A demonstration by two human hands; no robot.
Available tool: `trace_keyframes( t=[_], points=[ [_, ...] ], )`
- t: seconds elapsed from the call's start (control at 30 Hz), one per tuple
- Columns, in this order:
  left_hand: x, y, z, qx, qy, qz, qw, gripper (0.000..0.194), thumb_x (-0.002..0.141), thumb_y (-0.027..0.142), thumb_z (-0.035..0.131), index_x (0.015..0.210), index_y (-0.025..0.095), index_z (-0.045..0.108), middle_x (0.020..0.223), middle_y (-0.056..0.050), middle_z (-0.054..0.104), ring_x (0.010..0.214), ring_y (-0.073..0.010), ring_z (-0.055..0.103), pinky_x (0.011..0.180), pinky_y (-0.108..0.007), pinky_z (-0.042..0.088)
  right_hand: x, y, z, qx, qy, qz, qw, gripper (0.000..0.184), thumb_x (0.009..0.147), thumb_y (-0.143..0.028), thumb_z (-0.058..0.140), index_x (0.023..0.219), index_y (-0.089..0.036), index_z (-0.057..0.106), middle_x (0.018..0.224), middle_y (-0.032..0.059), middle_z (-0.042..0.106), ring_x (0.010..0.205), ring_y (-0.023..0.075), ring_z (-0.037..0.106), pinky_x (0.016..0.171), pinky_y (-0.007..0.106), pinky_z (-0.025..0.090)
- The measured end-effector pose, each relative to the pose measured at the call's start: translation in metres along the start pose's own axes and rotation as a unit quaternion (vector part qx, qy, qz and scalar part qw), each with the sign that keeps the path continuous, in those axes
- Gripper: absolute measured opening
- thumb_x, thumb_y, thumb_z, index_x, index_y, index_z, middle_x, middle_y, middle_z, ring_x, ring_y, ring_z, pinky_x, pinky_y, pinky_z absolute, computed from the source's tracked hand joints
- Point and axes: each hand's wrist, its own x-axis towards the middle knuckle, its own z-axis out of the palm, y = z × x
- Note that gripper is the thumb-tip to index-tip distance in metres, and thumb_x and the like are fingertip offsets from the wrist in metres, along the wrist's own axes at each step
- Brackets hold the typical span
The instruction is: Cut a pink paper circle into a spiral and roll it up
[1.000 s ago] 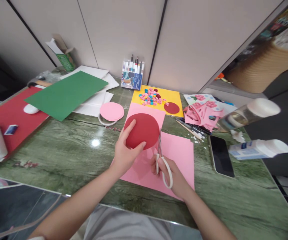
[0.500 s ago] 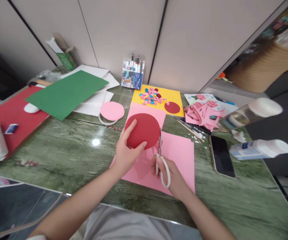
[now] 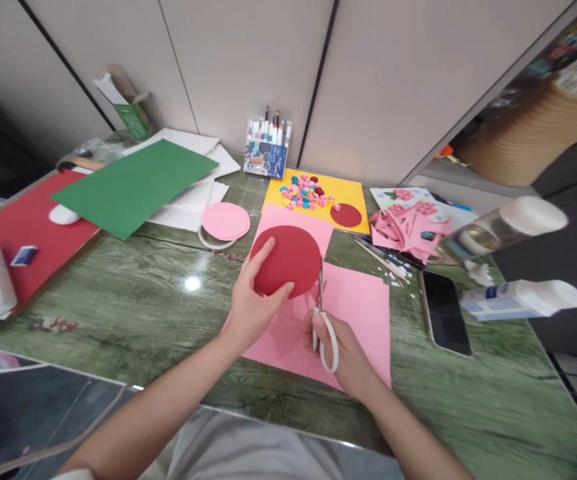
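My left hand [image 3: 257,288] grips a red paper circle [image 3: 291,257], thumb and fingers lying over its face. White-handled scissors [image 3: 327,343] are in my right hand [image 3: 341,347], their blades pointing away from me along the circle's right edge. Beneath both hands lie pink paper sheets [image 3: 363,313] on the green table. Small red scraps show by the blades. Farther off, a smaller red circle [image 3: 346,215] rests on a yellow sheet [image 3: 338,183] beside a heap of pink, blue and dark red paper balls [image 3: 305,193].
Left of my hands sit pink paper circles [image 3: 225,221] on a white ring, a green sheet [image 3: 135,183] and a red sheet [image 3: 33,220]. To the right are a phone [image 3: 445,313], two bottles and pink paper offcuts [image 3: 408,230]. A pack of markers [image 3: 267,150] stands against the wall.
The scissor handles have drawn slightly closer together in my right hand. My left hand keeps its hold on the red circle, almost unmoved.
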Motion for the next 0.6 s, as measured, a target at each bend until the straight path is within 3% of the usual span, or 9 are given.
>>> trace_keyframes(
  t=[0.6],
  points=[
    [0.0068,-0.0012,-0.0049,-0.003,-0.015,-0.005,1.000,0.070,0.070,0.025,0.071,0.135,0.027,0.045,0.139,-0.007,0.047,0.129,-0.0272,0.044,0.107,-0.044,0.038,-0.0015,0.0023,-0.0037,-0.042,0.000,-0.007,0.999,0.044,0.094,-0.052,0.035,0.072,-0.017,0.050,0.064,-0.0001,0.053,0.059,0.0111,0.047,0.058,0.025,0.036]
  ],
)
